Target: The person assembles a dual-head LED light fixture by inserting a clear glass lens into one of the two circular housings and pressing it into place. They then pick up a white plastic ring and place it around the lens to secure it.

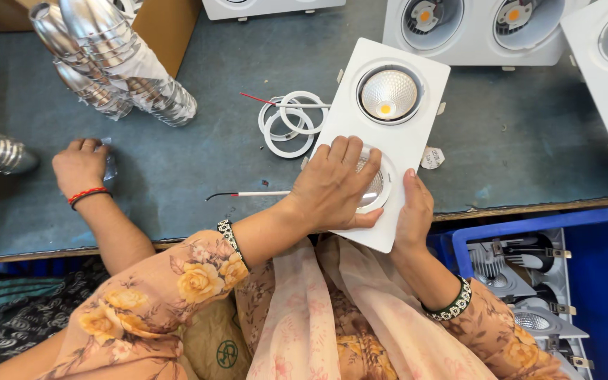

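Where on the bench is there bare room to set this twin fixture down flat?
Bare grey mat lies right of the twin downlight fixture, below the finished fixtures. Another patch lies between the reflector stacks and white rings. The left is crowded: a co-worker's hand. The left hand and right hand hold the fixture.

matt white fixture (pixel 407 144), shiny reflector (pixel 388 93)
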